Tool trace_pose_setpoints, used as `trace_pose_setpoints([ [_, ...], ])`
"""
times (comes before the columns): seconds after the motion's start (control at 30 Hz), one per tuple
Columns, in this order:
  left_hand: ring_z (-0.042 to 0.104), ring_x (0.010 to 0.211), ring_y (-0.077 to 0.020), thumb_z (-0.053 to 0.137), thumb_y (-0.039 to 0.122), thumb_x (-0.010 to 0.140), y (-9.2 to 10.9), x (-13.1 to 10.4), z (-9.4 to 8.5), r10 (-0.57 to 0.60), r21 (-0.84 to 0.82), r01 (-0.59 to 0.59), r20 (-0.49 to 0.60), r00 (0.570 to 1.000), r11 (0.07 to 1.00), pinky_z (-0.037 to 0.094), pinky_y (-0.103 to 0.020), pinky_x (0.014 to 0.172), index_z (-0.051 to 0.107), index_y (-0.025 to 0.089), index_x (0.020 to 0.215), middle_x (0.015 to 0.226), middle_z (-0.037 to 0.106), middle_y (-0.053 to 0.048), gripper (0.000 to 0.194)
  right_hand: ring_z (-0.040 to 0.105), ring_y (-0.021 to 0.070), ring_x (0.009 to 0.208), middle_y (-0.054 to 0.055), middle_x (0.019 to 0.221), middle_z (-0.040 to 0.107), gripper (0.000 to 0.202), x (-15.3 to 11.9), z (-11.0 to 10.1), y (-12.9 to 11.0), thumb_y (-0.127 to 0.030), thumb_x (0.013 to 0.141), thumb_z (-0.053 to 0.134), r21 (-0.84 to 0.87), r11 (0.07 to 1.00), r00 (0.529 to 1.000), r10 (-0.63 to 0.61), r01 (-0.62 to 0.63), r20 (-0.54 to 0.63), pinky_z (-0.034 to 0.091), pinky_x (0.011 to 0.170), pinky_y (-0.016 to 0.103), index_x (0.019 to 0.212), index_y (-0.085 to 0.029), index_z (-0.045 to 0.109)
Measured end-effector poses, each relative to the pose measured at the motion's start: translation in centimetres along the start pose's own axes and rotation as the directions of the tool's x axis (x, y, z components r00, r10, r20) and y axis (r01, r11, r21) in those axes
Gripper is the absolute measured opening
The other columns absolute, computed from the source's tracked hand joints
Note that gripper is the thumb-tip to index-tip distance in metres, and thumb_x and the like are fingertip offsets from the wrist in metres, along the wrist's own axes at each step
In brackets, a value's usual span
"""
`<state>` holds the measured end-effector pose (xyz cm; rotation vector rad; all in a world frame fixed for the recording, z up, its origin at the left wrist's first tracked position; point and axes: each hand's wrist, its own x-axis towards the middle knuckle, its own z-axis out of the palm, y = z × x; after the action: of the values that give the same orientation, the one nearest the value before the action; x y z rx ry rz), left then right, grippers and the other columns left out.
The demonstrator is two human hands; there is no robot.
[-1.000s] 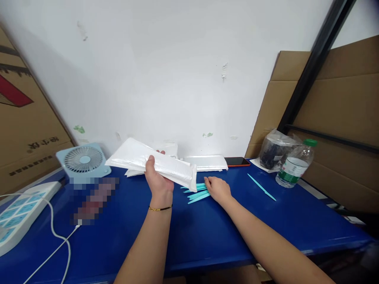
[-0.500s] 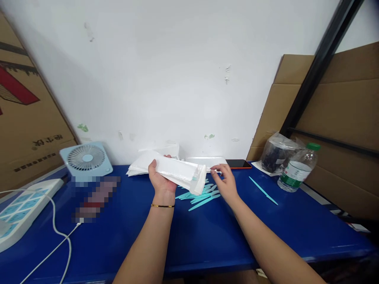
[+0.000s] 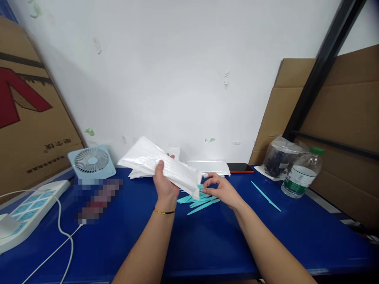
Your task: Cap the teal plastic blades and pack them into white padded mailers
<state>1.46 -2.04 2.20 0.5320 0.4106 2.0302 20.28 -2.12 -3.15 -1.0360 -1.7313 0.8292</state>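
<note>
I see left hand point(image 3: 164, 182) clasping white padded envelope point(image 3: 148, 156), tilted above blue table point(image 3: 207, 246), right hand point(image 3: 223, 192) half-curled by its lower end, can't tell if gripping anything, turquoise sticks point(image 3: 203, 207) heaped below.

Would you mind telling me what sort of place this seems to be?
Probably a makeshift indoor workspace, though one view can't settle it: a blue table holds a power strip, and printed cardboard stands at the left.
</note>
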Motion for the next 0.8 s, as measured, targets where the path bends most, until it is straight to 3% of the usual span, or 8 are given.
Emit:
trace_pose_setpoints([
  [0.13,0.060,0.089,-0.0178,0.063,0.033,0.069,3.3,2.6,-0.9,0.342,0.242,-0.369,0.148,0.928,0.897,0.044,-0.032,0.086,0.058,0.020,0.101,0.095,0.062,-0.003,0.035,0.051,0.0258,0.099,0.004,0.102,0.058,0.017,-0.1,-3.2,1.8,-0.037,0.052,0.076,-0.192,0.981,0.994,0.039,-0.019,0.100,0.032,0.094,0.041,0.062,-0.023,0.071],
  [0.2,0.060,0.088,-0.0190,0.070,0.030,0.061,4.7,3.8,-2.1,0.324,0.514,-0.440,0.304,0.896,0.737,0.044,-0.031,0.086,0.059,0.019,0.101,0.092,0.063,-0.004,0.043,0.049,0.0289,0.102,0.003,0.099,0.059,0.016,-0.2,-3.8,2.6,-0.035,0.048,0.079,-0.314,0.949,0.984,0.055,0.002,0.172,0.025,0.097,0.047,0.057,-0.025,0.070],
  [0.27,0.058,0.090,-0.0221,0.075,0.029,0.053,5.3,4.6,-3.7,0.126,0.735,-0.462,0.466,0.876,0.496,0.042,-0.031,0.087,0.061,0.021,0.103,0.094,0.064,-0.004,0.053,0.047,0.0313,0.106,0.004,0.104,0.058,0.025,-0.2,-3.7,3.1,-0.035,0.044,0.081,-0.373,0.928,0.974,0.072,0.013,0.214,0.021,0.098,0.051,0.066,-0.027,0.072],
  [0.33,0.056,0.095,-0.0268,0.075,0.032,0.051,5.3,5.1,-5.5,-0.177,0.827,-0.507,0.551,0.815,0.242,0.038,-0.036,0.091,0.061,0.025,0.106,0.100,0.064,-0.005,0.058,0.043,0.0323,0.113,0.005,0.117,0.054,0.053,0.0,-3.2,3.2,-0.036,0.038,0.082,-0.330,0.944,0.963,0.067,0.025,0.262,0.020,0.099,0.050,0.089,-0.030,0.071],
  [0.43,0.051,0.104,-0.0337,0.071,0.041,0.055,4.6,5.5,-8.4,-0.502,0.777,-0.608,0.465,0.729,-0.163,0.030,-0.046,0.095,0.056,0.030,0.117,0.109,0.060,-0.008,0.065,0.032,0.0325,0.124,0.006,0.130,0.047,0.091,1.0,-2.4,3.3,-0.037,0.028,0.083,-0.205,0.978,0.937,0.032,0.043,0.347,0.020,0.102,0.046,0.114,-0.032,0.058],
  [0.5,0.047,0.109,-0.0364,0.067,0.052,0.056,4.0,5.7,-10.1,-0.600,0.708,-0.629,0.362,0.713,-0.320,0.026,-0.051,0.095,0.049,0.032,0.124,0.117,0.056,-0.011,0.073,0.030,0.0323,0.125,0.005,0.130,0.047,0.091,1.7,-1.9,3.3,-0.038,0.028,0.083,-0.204,0.976,0.913,0.021,0.068,0.407,0.022,0.102,0.045,0.116,-0.033,0.057],
  [0.67,0.028,0.126,-0.0347,0.060,0.066,0.057,3.8,6.6,-12.5,-0.703,0.721,-0.615,0.253,0.664,-0.321,0.019,-0.046,0.102,0.038,0.030,0.133,0.137,0.037,-0.012,0.087,0.049,0.0255,0.103,0.004,0.110,0.059,0.060,1.2,-1.7,2.7,-0.040,0.054,0.076,-0.263,0.937,0.849,-0.061,0.230,0.525,0.041,0.084,0.035,0.111,-0.032,0.061],
  [0.8,0.033,0.123,-0.0313,0.061,0.063,0.059,4.8,6.9,-12.8,-0.736,0.766,-0.590,0.242,0.632,-0.255,0.023,-0.039,0.102,0.047,0.026,0.127,0.133,0.040,-0.010,0.078,0.052,0.0225,0.095,0.002,0.101,0.061,0.050,-0.8,-2.1,2.0,-0.040,0.059,0.074,-0.264,0.926,0.844,-0.098,0.272,0.527,0.043,0.077,0.030,0.108,-0.032,0.063],
])
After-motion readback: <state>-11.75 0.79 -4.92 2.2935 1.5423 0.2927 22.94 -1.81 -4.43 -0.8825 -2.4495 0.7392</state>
